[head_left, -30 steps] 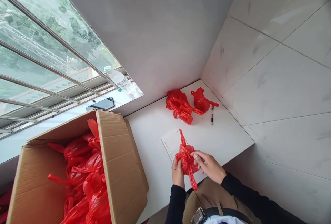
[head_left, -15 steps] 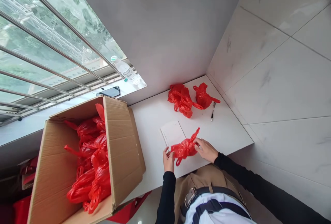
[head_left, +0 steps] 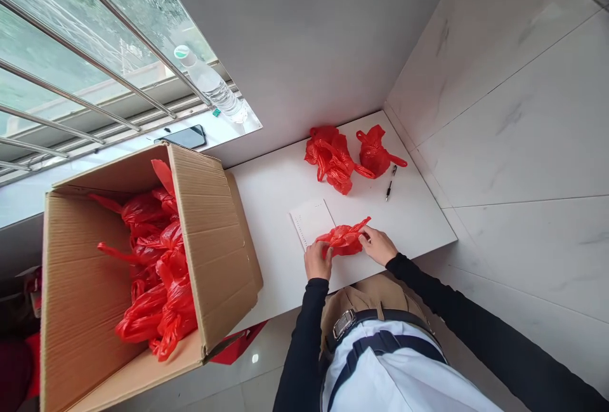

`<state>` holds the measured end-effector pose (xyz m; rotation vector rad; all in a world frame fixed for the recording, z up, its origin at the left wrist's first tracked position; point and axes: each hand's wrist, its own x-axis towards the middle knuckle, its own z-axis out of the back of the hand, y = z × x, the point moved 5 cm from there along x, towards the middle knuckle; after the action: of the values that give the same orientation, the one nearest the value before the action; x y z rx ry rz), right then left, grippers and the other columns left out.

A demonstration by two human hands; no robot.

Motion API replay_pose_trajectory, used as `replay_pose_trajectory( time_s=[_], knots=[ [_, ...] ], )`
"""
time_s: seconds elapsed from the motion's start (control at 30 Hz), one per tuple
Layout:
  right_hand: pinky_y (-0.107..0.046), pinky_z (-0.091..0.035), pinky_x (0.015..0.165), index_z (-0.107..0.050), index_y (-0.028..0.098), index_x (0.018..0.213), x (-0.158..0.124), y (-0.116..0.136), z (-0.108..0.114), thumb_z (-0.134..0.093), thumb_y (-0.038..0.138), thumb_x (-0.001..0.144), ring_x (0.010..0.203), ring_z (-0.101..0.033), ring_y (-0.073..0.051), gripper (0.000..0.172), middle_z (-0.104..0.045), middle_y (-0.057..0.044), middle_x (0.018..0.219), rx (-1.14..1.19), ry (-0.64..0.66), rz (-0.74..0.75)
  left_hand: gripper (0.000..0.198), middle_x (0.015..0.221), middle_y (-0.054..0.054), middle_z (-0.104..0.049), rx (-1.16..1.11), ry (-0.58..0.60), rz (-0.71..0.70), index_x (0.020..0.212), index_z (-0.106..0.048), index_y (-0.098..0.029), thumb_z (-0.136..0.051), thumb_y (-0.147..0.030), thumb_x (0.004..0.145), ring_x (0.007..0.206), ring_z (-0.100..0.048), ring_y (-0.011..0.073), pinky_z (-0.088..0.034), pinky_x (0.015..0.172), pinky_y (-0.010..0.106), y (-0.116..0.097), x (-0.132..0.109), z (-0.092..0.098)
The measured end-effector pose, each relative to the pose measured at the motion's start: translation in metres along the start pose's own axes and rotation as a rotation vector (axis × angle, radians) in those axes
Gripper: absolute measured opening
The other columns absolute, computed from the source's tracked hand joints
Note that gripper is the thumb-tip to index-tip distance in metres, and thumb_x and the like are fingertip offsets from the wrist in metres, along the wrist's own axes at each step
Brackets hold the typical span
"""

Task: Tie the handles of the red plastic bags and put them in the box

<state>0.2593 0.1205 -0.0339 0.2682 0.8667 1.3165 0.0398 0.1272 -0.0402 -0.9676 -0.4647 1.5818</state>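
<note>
A crumpled red plastic bag [head_left: 343,239] is held low over the white table, near its front edge. My left hand [head_left: 318,261] pinches the bag's left end. At the other end, the fingers of my right hand [head_left: 378,246] are closed on the plastic. Part of a white notebook [head_left: 311,218] shows just behind the bag, which covers its near corner. Whatever the bag may contain is hidden.
More red plastic bags [head_left: 330,157] lie at the back of the table [head_left: 266,209], with another bag [head_left: 375,152] and a pen [head_left: 391,183] to their right. An open cardboard box [head_left: 216,253] of red bags stands left. A water bottle [head_left: 214,88] and phone [head_left: 185,137] rest on the sill.
My left hand has turned over the bag's left end, and the bag now sits flatter between my hands. The view has shifted, so the surroundings appear higher and the bottle larger.
</note>
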Motion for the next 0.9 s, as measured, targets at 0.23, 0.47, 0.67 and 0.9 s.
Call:
replay_pose_trajectory(
  time_s=[0.23, 0.47, 0.67, 0.9],
  knots=[
    [-0.041, -0.038, 0.103, -0.051, 0.016, 0.133, 0.002, 0.010, 0.006, -0.051, 0.011, 0.080, 0.122, -0.049, -0.029, 0.053, -0.056, -0.014, 0.132, -0.056, -0.136, 0.081, 0.017, 0.096, 0.007, -0.069, -0.013, -0.024, -0.009, 0.097, -0.066, -0.022, -0.056, -0.030, 0.086, 0.090, -0.062, 0.0234, -0.049, 0.083, 0.037, 0.016, -0.006, 0.022],
    [-0.041, -0.042, 0.095, -0.066, 0.022, 0.102, 0.006, 0.029, -0.008, -0.053, 0.024, 0.090, 0.100, -0.056, -0.026, 0.018, -0.068, -0.007, 0.101, -0.041, -0.077, 0.184, 0.011, 0.088, 0.005, -0.071, 0.014, -0.061, -0.008, 0.087, -0.067, -0.024, -0.059, -0.031, 0.086, 0.087, -0.064, 0.0233, -0.048, 0.082, 0.037, 0.010, -0.008, 0.015],
    [-0.039, -0.046, 0.089, -0.058, 0.017, 0.108, -0.006, -0.001, 0.017, -0.046, 0.019, 0.090, 0.096, -0.056, -0.025, 0.022, -0.065, -0.009, 0.102, 0.029, -0.171, 0.080, 0.025, 0.095, 0.011, -0.069, 0.037, -0.245, 0.123, 0.106, -0.063, -0.018, -0.045, -0.028, 0.092, 0.081, -0.065, 0.0234, -0.051, 0.072, 0.037, 0.024, -0.018, 0.037],
    [-0.038, -0.047, 0.092, -0.059, 0.022, 0.109, -0.017, 0.011, 0.015, -0.049, 0.031, 0.092, 0.097, -0.058, -0.022, 0.021, -0.063, -0.006, 0.100, 0.105, -0.122, 0.100, 0.027, 0.126, 0.013, -0.057, 0.199, -0.122, -0.124, 0.111, -0.068, -0.023, -0.060, -0.027, 0.085, 0.118, -0.053, 0.0306, -0.041, 0.100, 0.046, -0.026, -0.012, 0.014]
  ],
)
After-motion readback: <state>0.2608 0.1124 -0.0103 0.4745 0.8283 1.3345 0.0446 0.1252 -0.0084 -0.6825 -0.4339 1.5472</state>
